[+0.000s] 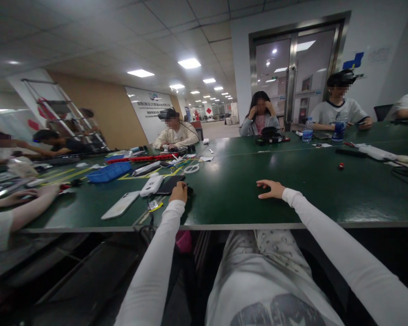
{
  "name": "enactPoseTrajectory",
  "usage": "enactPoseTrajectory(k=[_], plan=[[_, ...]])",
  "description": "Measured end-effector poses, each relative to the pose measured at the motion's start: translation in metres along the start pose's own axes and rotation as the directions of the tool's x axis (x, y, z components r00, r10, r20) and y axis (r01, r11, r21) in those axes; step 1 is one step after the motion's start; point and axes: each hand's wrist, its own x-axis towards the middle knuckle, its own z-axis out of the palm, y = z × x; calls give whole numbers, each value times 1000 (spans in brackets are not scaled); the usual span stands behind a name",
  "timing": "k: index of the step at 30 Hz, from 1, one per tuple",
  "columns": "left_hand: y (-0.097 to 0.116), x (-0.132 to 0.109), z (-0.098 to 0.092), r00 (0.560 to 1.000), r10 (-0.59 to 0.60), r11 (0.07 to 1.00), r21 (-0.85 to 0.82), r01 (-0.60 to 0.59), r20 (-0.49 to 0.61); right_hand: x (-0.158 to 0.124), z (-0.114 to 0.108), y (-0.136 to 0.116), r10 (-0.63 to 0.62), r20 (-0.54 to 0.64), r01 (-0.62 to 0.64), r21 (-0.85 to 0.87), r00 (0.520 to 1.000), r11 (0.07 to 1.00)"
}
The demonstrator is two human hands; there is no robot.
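My left hand [178, 192] is closed on a small dark object at the right end of a black flat item [170, 185]; what the object is cannot be made out. A white device [151, 185] and a white phone [120, 205] lie to the left of that hand. Over the green table [224, 199], my right hand [271, 189] has its thumb and fingers spread, with nothing between them. White sleeves cover both forearms.
A blue basket [109, 172], a white cable coil [191, 169] and a red strip [143, 158] lie at the left. Bottles [307, 130], a small red object [341, 166] and a white tool [377, 152] are at the right. Several people sit around the table.
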Motion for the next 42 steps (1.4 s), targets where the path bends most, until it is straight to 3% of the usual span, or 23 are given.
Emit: enactPoseTrajectory(k=[13, 30, 42], plan=[[-15, 1, -3, 990, -40, 995, 85, 52, -135, -2, -1, -1, -5, 28, 4, 21, 1000, 1000], [-32, 14, 14, 992, 42, 994, 103, -30, -121, 2, 4, 7, -28, -8, 29, 15, 1000, 999], [-32, -3, 9, 998, 18, 998, 64, -14, -55, -4, 13, 7, -32, -4, 32, 9, 999, 999]])
